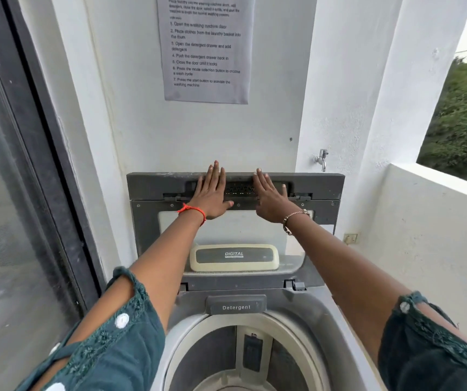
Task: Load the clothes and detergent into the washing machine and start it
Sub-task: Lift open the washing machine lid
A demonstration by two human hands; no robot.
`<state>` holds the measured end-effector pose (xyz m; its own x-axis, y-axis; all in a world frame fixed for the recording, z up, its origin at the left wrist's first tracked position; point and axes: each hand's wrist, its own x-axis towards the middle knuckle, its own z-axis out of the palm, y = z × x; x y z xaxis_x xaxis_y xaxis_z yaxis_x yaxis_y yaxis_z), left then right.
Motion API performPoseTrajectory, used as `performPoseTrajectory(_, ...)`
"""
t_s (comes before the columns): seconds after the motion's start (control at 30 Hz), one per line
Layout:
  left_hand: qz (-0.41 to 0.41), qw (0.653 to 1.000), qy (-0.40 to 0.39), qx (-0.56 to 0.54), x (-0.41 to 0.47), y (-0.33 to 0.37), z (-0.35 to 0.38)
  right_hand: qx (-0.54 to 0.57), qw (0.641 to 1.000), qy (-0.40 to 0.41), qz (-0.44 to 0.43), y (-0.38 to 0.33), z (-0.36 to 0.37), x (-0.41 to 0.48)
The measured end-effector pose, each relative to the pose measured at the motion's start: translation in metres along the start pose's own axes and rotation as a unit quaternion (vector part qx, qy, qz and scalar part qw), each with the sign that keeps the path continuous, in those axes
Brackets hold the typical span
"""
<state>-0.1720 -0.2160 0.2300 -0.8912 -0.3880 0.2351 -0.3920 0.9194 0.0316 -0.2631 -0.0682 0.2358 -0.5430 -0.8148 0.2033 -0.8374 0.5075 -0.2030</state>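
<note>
A grey top-loading washing machine [325,314] stands below me with its folding lid [319,187] raised upright against the white wall. My left hand [211,193] and my right hand [270,198] lie flat on the lid's upper panel, palms against it, fingers spread and pointing up, holding nothing. The drum [226,359] is open beneath my arms and no clothes show in the part I can see. A closed grey drawer marked "Detergent" [236,306] sits at the drum's back rim. No clothes or detergent container appear in view.
A printed instruction sheet [205,49] hangs on the wall above. A metal tap [322,159] juts out to the right of the lid. A dark-framed glass door [15,193] runs along the left, a white balcony parapet [435,190] along the right.
</note>
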Motion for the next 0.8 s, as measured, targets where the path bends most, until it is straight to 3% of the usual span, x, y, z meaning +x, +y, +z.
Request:
performPoseTrajectory(0.33,-0.002,1.000,-0.021,-0.008,-0.106,0.004,0.058,-0.144,0.986,-0.032,-0.073,0.040,0.021,-0.091)
performPoseTrajectory(0.63,-0.072,0.989,-0.090,-0.093,-0.234,0.011,0.131,-0.015,0.992,-0.117,-0.042,0.059,0.075,-0.202)
performPoseTrajectory(0.8,-0.111,0.969,-0.177,-0.134,-0.299,0.038,0.173,-0.006,0.995,-0.096,0.025,0.076,0.127,-0.284)
